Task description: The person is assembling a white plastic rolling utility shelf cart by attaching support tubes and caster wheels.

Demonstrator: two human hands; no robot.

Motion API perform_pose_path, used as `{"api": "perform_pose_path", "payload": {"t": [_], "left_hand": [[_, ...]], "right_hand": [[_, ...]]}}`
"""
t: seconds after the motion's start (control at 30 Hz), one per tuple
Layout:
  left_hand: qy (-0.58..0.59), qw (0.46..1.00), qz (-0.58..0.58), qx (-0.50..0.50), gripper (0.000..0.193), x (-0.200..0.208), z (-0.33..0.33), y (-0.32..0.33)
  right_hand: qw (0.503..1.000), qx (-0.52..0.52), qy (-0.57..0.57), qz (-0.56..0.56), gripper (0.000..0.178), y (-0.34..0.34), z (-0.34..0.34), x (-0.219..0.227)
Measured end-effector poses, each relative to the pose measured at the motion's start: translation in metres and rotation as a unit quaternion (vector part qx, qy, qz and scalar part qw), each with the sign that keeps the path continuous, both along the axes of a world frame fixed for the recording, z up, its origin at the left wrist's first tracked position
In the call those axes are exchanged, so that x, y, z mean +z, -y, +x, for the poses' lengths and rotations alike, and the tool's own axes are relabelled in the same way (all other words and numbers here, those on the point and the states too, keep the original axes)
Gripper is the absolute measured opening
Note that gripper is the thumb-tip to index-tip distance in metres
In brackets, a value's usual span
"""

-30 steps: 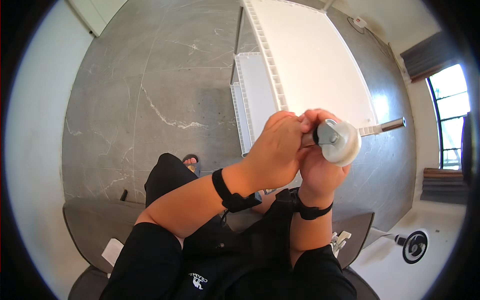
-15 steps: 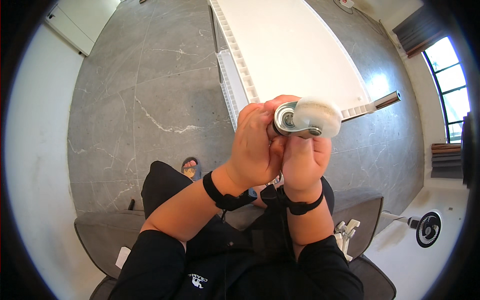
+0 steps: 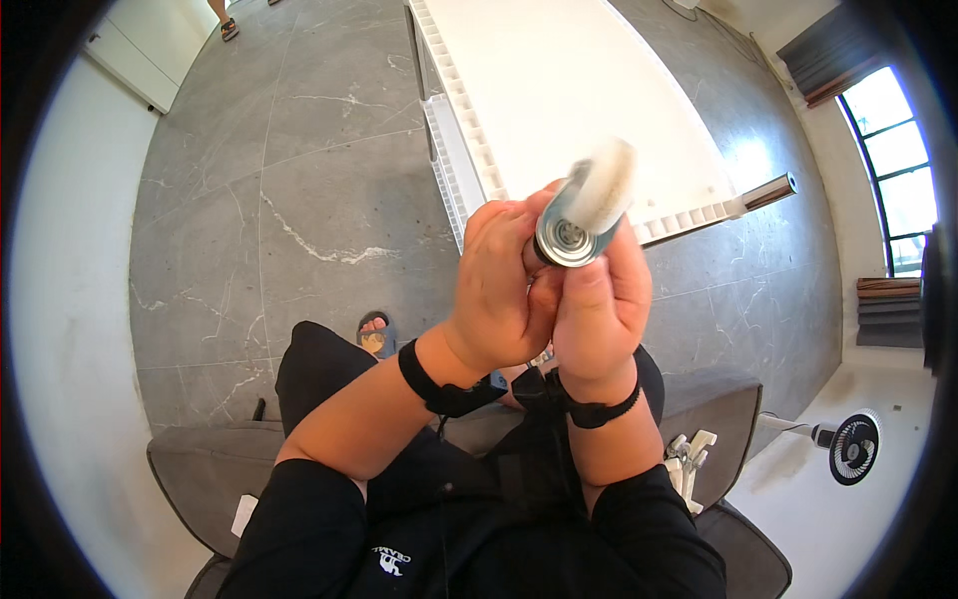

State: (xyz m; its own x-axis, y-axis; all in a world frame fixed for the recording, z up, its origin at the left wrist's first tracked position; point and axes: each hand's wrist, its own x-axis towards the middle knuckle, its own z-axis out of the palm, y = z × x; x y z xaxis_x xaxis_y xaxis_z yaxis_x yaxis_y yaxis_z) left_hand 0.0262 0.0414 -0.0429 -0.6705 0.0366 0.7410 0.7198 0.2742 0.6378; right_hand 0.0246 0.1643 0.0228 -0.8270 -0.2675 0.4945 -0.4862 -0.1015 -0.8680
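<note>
A swivel caster (image 3: 602,190) with a white wheel and a shiny metal bracket sits between my hands, its wheel side facing up and away from me. My left hand (image 3: 491,295) is closed around the caster's base, where a dark ring shows; what lies under the fingers is hidden. Against the bracket's near right side, my right hand (image 3: 602,324) grips with thumb and fingers. Just beyond my hands stands a white plastic shelf unit (image 3: 569,90) with ribbed edges. A metal tube (image 3: 768,191) sticks out from its near right corner.
I sit on a grey sofa (image 3: 215,469), with several pale caster-like parts (image 3: 689,464) by my right side. A fan (image 3: 855,449) stands at the right, below a window (image 3: 898,165). Another person's foot (image 3: 230,30) is at the far left on the grey tiled floor (image 3: 329,190).
The caster's wheel has swung from pointing right to pointing away from me, and it is blurred now. My right fingers shifted along with it. Another person's foot has come into view far left.
</note>
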Motion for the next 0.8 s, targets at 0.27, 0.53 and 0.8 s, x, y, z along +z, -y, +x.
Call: {"api": "perform_pose_path", "payload": {"t": [0.27,0.53,0.8], "left_hand": [[0.094,0.994,0.005,-0.059,0.052,-0.002,0.003,-0.002],[-0.117,0.992,0.009,0.048,0.045,-0.003,-0.012,-0.007],[0.087,0.995,0.0,-0.054,0.044,-0.006,0.009,-0.004]], "right_hand": [[0.981,-0.017,-0.09,-0.17,0.067,0.019,-0.004,-0.003],[0.984,-0.019,0.126,-0.127,0.063,0.011,0.01,0.009],[0.991,-0.044,-0.082,-0.094,0.056,0.018,-0.003,-0.005]]}}
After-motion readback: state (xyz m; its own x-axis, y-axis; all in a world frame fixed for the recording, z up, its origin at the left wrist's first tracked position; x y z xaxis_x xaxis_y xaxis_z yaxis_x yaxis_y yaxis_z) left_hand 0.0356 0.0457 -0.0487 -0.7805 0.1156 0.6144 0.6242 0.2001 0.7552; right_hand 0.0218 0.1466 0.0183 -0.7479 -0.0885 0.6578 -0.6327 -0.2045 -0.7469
